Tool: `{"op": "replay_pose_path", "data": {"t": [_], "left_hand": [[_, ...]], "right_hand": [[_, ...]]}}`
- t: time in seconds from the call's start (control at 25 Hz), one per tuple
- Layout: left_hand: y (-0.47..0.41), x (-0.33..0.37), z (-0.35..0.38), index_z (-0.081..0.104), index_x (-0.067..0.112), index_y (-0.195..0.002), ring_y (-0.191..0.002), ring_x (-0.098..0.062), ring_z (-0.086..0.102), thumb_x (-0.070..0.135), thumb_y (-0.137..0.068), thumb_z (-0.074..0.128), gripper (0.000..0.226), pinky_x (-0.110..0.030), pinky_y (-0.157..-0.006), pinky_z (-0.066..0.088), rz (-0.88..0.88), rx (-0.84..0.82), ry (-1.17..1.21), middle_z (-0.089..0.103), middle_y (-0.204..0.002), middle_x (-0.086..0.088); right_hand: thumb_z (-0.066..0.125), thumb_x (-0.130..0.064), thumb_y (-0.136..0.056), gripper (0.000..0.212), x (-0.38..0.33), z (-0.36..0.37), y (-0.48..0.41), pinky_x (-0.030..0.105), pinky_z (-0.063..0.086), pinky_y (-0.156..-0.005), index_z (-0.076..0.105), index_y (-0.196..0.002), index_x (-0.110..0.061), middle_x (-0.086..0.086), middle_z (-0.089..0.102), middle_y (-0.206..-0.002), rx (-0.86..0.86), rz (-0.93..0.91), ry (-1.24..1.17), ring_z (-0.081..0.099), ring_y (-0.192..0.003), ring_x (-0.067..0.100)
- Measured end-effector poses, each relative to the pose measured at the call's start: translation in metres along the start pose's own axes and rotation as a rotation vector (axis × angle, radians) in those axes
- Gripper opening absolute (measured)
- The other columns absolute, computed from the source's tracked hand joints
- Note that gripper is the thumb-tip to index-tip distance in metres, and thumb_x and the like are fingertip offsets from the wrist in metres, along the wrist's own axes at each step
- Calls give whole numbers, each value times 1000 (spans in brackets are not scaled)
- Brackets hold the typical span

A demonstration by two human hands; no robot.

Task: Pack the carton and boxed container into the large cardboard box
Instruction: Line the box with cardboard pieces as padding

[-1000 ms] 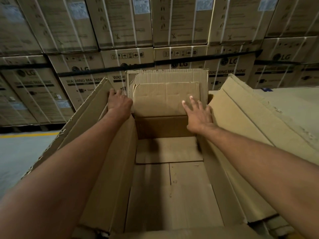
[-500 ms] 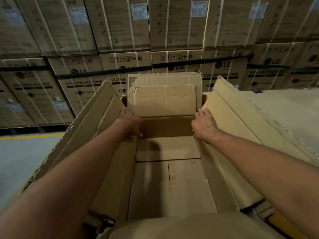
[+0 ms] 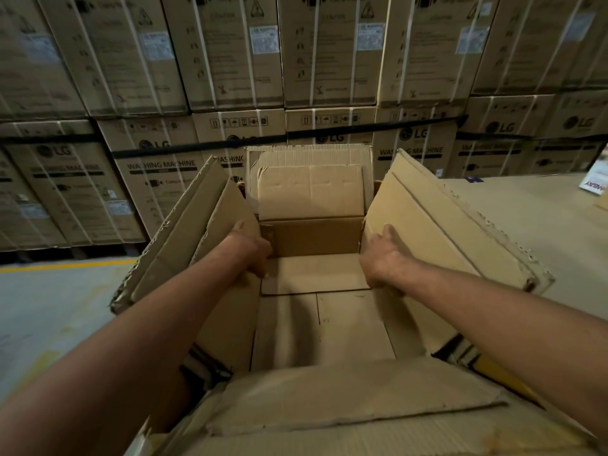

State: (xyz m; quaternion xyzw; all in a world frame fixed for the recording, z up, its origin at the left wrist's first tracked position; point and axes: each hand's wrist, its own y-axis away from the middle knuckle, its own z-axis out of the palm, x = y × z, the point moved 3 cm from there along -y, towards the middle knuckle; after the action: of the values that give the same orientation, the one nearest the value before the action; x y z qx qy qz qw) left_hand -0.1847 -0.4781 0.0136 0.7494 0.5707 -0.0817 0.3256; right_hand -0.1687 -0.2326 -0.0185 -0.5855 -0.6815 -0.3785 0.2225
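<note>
Left hand and right hand are clamping their grip on the empty large cardboard box's nine- and three-o'clock walls, packing not yet begun.

Looks forward and down from head height, close above the large cardboard box, straight into its open top between the left hand and the right hand; beyond both hands, faces a wall of stacked cartons.

Grey concrete floor, yellow line across it, large cardboard box standing open, washing-machine cartons stacked behind
</note>
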Motion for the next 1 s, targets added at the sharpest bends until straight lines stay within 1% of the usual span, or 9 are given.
{"op": "replay_pose_path", "data": {"t": [0.08,0.2,0.32,0.4,0.48,0.6,0.72,0.84,1.0], "left_hand": [[17,1,12,43,28,-153,-153,-28,26,67,-90,59,76,-64,-121,2,-27,-93,-144,37,-162,-4],[33,2,27,37,26,-156,-156,-29,18,73,-88,55,84,-64,-121,1,-40,-62,-181,30,-166,-5],[47,7,29,44,28,-152,-152,-24,29,66,-91,58,74,-60,-123,4,30,46,-85,41,-161,-2],[58,11,31,48,32,-149,-147,-22,38,64,-92,57,66,-58,-124,7,71,103,-45,49,-155,0],[67,14,32,51,33,-145,-142,-21,44,62,-92,58,61,-58,-123,11,109,150,-22,54,-150,1],[84,18,27,52,32,-145,-140,-21,47,62,-93,59,60,-56,-124,13,131,171,56,55,-148,1],[101,30,18,52,30,-145,-139,-20,48,60,-95,58,58,-55,-122,15,160,219,96,57,-146,1],[115,45,13,52,30,-145,-136,-20,51,59,-96,56,57,-51,-118,25,207,264,155,60,-143,3],[128,59,7,53,30,-143,-131,-18,55,62,-96,55,57,-46,-110,34,236,349,266,62,-139,6]], "right_hand": [[65,-38,-96,55,-2,11,26,62,13,-120,52,-147,-21,12,45,-155,-98,-17,107,30,-148,35],[69,-36,-93,73,2,32,34,64,-2,-124,40,-158,-19,13,23,-170,-58,-46,84,8,-158,36],[68,-41,-92,63,3,37,39,64,-1,-123,51,-150,-23,10,39,-163,-20,-98,-44,20,-156,32],[67,-41,-91,48,-3,33,52,66,4,-121,63,-136,-26,7,57,-146,-68,-130,-89,38,-144,29],[60,-44,-95,40,-10,26,68,65,9,-120,67,-130,-26,3,65,-133,-52,-174,-131,50,-132,26],[59,-53,-97,48,-9,7,96,60,17,-121,63,-137,-27,0,65,-135,-57,-209,-272,54,-131,24],[59,-57,-97,56,0,-9,114,54,29,-115,56,-145,-28,-1,61,-143,-75,-215,-404,53,-134,24],[60,-55,-98,62,12,-18,129,48,39,-113,49,-152,-28,-1,52,-153,-83,-214,-527,48,-139,25],[62,-50,-100,61,16,-20,148,46,39,-114,46,-154,-27,0,48,-157,-54,-210,-615,45,-143,25]]}}
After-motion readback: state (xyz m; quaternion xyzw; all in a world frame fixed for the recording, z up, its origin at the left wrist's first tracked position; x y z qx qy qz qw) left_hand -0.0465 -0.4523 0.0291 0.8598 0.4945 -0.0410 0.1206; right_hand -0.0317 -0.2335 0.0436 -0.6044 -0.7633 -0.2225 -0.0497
